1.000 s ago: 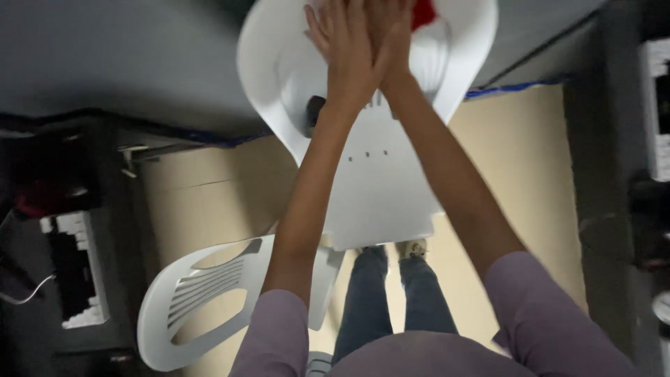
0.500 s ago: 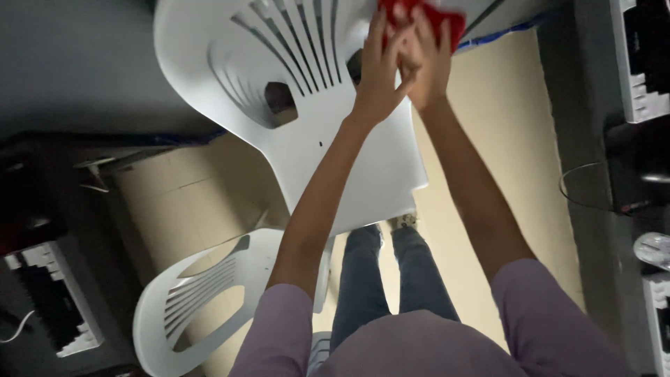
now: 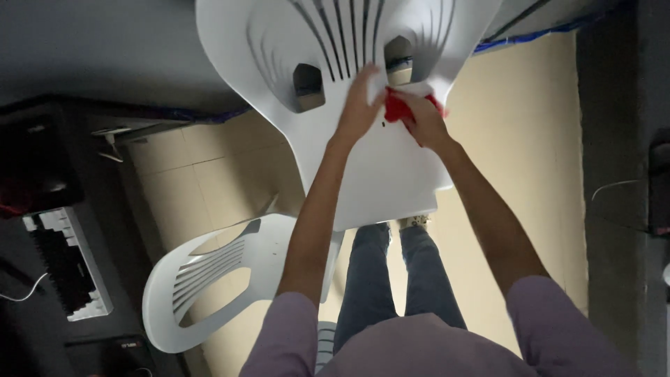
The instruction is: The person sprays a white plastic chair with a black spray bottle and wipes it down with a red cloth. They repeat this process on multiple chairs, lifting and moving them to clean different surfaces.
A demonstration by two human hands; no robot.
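A white plastic chair (image 3: 363,174) with a slotted backrest stands in front of me, its seat under my hands. My right hand (image 3: 422,122) is closed on a red cloth (image 3: 398,106) and presses it onto the seat near the backrest. Just left of the cloth, my left hand (image 3: 359,105) rests on the seat where it meets the backrest, holding nothing. The two hands nearly touch. My legs in blue jeans (image 3: 391,279) stand right behind the seat's front edge.
A second white plastic chair (image 3: 209,279) stands at the lower left, close to my left arm. Dark furniture with a white slotted device (image 3: 66,265) lines the left side. A dark wall or cabinet (image 3: 621,174) runs along the right. The floor is beige tile (image 3: 523,139).
The view has tilted, so the chair now fills more of the frame. Both hands with the red cloth have come down from the chair's backrest onto the seat.
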